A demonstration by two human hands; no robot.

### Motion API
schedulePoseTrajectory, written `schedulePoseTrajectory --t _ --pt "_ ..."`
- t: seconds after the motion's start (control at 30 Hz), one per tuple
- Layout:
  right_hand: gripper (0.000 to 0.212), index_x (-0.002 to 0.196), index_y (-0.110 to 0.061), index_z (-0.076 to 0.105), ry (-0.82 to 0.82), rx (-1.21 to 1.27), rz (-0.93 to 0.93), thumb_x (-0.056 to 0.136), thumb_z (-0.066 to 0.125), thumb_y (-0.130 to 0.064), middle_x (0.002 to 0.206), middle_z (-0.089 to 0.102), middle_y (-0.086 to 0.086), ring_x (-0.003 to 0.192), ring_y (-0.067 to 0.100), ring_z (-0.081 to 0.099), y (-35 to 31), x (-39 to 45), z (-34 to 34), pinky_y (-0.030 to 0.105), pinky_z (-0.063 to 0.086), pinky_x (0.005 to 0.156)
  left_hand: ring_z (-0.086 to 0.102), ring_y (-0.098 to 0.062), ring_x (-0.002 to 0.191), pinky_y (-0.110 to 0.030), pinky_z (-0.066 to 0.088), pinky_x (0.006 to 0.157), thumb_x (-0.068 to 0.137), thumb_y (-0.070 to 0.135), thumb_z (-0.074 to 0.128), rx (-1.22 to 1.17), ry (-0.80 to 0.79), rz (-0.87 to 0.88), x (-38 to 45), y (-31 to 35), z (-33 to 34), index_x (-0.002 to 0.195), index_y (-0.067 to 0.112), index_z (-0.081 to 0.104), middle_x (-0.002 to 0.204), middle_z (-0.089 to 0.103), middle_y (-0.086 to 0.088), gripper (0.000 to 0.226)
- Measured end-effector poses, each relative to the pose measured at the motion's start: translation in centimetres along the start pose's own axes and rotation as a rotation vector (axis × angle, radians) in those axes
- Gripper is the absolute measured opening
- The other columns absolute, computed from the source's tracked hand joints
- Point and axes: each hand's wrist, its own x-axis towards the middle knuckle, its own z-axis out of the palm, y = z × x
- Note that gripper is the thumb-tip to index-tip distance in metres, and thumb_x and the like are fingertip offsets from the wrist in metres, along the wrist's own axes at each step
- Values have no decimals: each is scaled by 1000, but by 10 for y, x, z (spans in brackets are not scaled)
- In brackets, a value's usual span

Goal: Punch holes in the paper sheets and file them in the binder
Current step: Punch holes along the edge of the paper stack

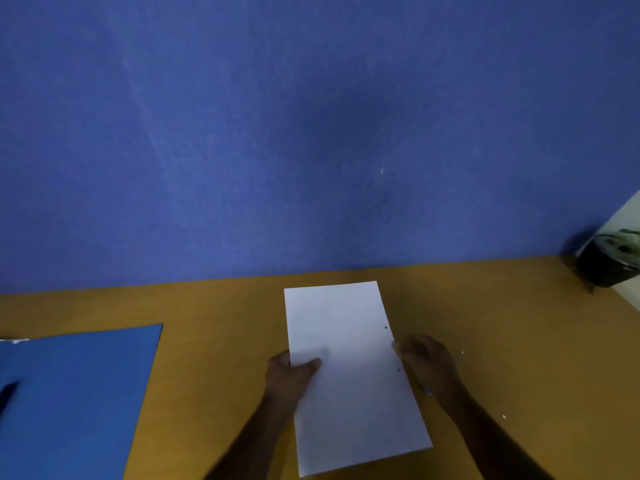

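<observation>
Head view: the left hand (291, 370) pinches the left edge of the paper sheets (346, 368), and the right hand (426, 362) grips the right edge, where two punched holes show. Punching looks done; filing is left. The blue binder (76, 393) lies well apart on the left, with bare desk (221, 317) between.

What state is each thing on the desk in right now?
Paper sheets: punched, two holes by the right edge, held at both sides.
Left hand: gripping the left edge, thumb on top.
Right hand: fingers on the right edge.
Blue binder: lying flat, left of the paper.
Hole punch: untouched, far right.
</observation>
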Motion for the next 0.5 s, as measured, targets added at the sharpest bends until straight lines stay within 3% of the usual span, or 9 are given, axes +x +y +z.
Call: schedulePoseTrajectory --t 0.07,0.13,0.2,0.27,0.33,0.4,0.43,0.5 --pt "33 84 -10 76 -110 232 65 84 67 -42 84 75 11 79 24 73 -9 -6 10 43 59 74 73 -26 90 -46 59 82 68 9 85 -43 -20 -6 -1 2 -6 102 6 75 100 76 -10 35" --pt "31 84 6 70 -92 370 55 90 65 -24 87 69 28 79 37 71 -16 -10 15 46 57 69 73 -29 89 -47 59 82 69 6 84 -80 -26 -21 0 2 -11 99 5 76 99 76 -13 31" --pt "34 84 11 67 -74 384 31 89 66 -22 88 66 35 75 38 68 -24 -15 17 44 52 67 73 -31 88 -48 59 83 68 7 84 -87 0 -44 0 4 -15 98 5 75 100 75 -16 31" --pt "37 80 3 71 -81 409 -1 82 72 -33 84 69 29 74 37 68 -36 -19 15 40 50 69 71 -30 92 -47 58 86 69 16 85 11 45 -41 -1 10 -16 106 4 72 106 74 -15 41" --pt "40 72 -1 69 -88 440 -45 75 75 -40 73 67 23 65 32 61 -51 -23 13 38 45 66 64 -30 105 -41 53 92 68 33 85 289 120 -35 -2 20 -13 123 5 59 120 66 -13 68" --pt "34 58 -7 61 -78 438 -154 82 74 -27 57 55 6 59 16 51 -69 -28 10 30 39 62 49 -33 125 -42 42 104 67 49 82 509 173 21 -9 33 -6 140 8 40 138 49 -14 94" --pt "35 54 -11 58 -68 406 -212 85 72 -21 52 50 -3 55 10 45 -79 -31 10 27 37 59 45 -32 129 -43 40 106 68 54 78 505 143 53 -15 42 -1 143 11 37 142 45 -11 96" --pt "32 57 -13 61 -64 342 -314 88 68 -19 51 48 -7 52 7 43 -94 -35 12 26 37 56 53 -25 122 -44 48 100 69 62 73 280 3 64 -30 64 10 134 19 48 134 53 -2 82"
